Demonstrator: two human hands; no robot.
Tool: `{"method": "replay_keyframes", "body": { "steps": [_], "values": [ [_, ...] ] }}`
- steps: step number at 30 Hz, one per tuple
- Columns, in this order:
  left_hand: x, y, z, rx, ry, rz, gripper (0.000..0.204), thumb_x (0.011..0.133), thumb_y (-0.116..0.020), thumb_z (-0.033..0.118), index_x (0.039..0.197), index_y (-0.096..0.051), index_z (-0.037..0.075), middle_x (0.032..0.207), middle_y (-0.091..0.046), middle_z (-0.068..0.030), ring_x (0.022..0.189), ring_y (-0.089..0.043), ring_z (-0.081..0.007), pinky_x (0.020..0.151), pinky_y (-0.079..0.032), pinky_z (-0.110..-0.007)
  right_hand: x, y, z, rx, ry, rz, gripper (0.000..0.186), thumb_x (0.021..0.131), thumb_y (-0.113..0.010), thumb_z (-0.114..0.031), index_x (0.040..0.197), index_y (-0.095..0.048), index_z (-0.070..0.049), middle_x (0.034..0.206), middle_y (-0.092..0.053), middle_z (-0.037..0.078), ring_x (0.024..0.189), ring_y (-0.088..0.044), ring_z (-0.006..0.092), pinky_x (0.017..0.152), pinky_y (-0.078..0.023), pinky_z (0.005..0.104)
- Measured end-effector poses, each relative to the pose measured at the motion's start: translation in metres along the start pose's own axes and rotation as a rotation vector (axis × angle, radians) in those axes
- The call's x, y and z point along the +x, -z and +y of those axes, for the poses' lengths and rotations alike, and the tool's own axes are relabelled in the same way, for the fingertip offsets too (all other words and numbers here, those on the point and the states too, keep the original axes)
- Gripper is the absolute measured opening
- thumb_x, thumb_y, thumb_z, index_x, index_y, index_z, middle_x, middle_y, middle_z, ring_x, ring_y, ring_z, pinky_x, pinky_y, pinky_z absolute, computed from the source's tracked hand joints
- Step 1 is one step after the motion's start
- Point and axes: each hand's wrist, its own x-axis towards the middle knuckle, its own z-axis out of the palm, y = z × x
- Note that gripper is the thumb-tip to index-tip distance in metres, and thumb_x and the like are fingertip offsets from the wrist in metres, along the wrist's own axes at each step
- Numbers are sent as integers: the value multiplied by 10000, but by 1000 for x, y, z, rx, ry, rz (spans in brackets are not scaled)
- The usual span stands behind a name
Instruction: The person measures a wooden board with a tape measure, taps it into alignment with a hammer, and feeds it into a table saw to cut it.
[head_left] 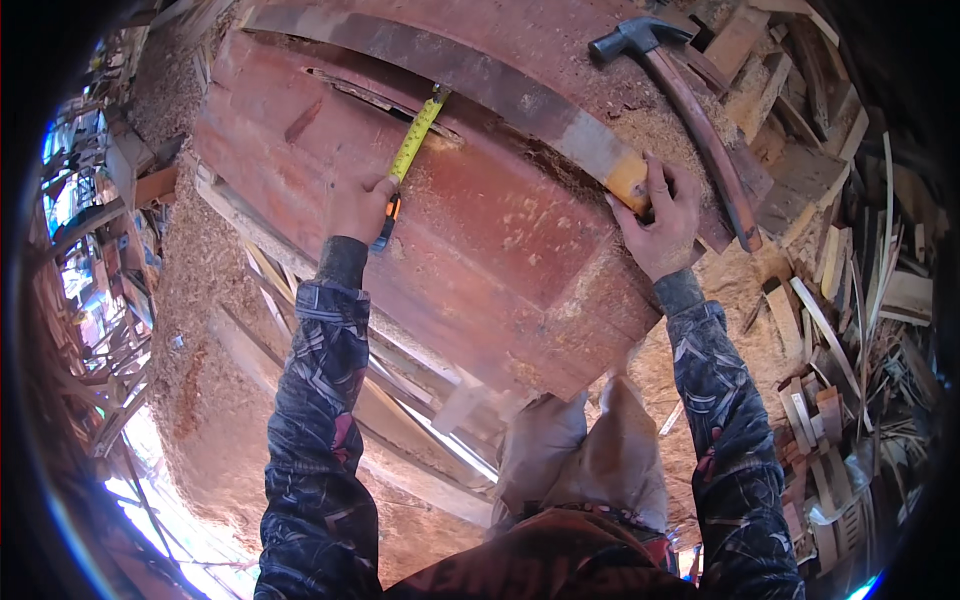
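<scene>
Left hand point(358, 208): fingers curled round the tape point(388, 224), case partly hidden by the grip, orange and dark part sticking out on the right side. Yellow blade point(415, 140) is out, running up and slightly right over the desk point(470, 270); tip is at the near edge of the strip point(490, 82). Can't tell if it's hooked on.

Right hand point(664, 222): thumb and fingers pinched around the strip's right end, only a small gap between them. Strip is a long curved piece of wood, dark along most of its length, yellowish at the held end, lying across the far part of the desk.

Split point(375, 97) in the reddish desk surface, blade crosses it. Hammer point(690, 120) lies right of the strip, head away from the person, handle toward the right edge. Sawdust point(190, 390) on the ground, wood scraps point(825, 420) piled at right.
</scene>
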Motion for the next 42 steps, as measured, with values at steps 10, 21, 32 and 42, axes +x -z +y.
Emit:
{"method": "replay_keyframes", "body": {
  "steps": [10,21,32,42],
  "values": [
    [-6,-1,9,-26,63,7,328,915,-677,298,998,-769,-6,769,-729,-144,713,-698,-215,673,-517,-361,2,3,-3,-3,-2,-2,739,691,-866,-197,1367,-599,-66,1116,-585,162,1056,-569,369,919,-467,487],
    [-6,0,10,27,61,33,326,904,-680,316,1026,-777,29,815,-746,-163,749,-719,-254,703,-525,-384,1,2,0,-29,22,-5,731,695,-858,-195,1363,-591,-67,1156,-568,154,1095,-549,369,937,-456,496],
    [-7,-2,11,-7,29,35,331,916,-672,301,1034,-767,8,801,-737,-169,741,-714,-245,694,-523,-380,1,1,0,-23,27,12,657,693,-861,-211,1285,-619,-55,1139,-576,145,1061,-557,365,911,-449,488],
    [-3,-2,0,-10,41,30,328,922,-675,316,1007,-777,16,815,-743,-162,759,-715,-264,708,-525,-384,1,0,-2,0,16,24,636,670,-877,-207,1238,-644,-40,1128,-579,154,1046,-568,360,883,-451,481]
  ]
}}
